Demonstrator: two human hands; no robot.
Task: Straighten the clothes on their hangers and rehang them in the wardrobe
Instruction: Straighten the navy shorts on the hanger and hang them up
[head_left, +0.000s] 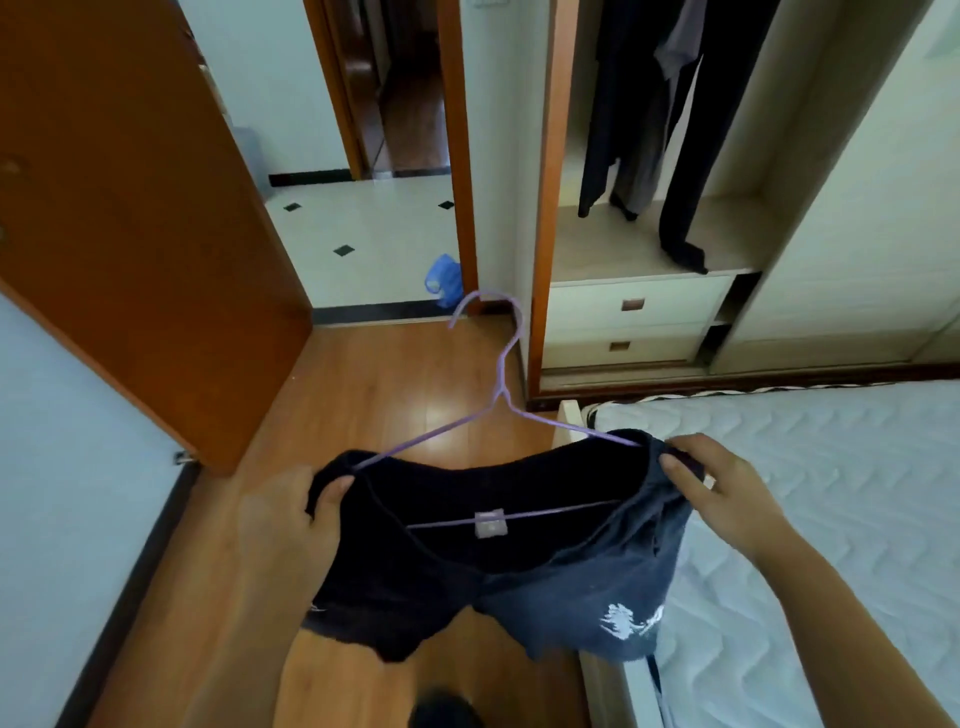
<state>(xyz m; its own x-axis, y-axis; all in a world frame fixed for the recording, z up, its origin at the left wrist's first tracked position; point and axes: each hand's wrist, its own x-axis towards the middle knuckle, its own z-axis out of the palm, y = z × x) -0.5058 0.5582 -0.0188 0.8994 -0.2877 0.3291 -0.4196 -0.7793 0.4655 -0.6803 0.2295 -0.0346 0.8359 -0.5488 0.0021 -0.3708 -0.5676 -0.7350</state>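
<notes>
A dark navy T-shirt (519, 587) with a white print near its hem hangs on a lilac wire hanger (501, 384), held out flat in front of me over the floor. My left hand (296, 519) grips the shirt's left shoulder over the hanger's end. At the right shoulder, my right hand (722, 488) pinches the fabric over the other end. The hanger's hook points away from me toward the wardrobe (649, 249), which stands open with several dark garments (675, 119) hanging inside.
A bed with a white quilted mattress (831, 519) fills the right side, its corner just under the shirt. Two white drawers (628, 322) sit low in the wardrobe. An open orange-brown door (130, 208) stands at left. A blue object (444, 280) lies in the doorway.
</notes>
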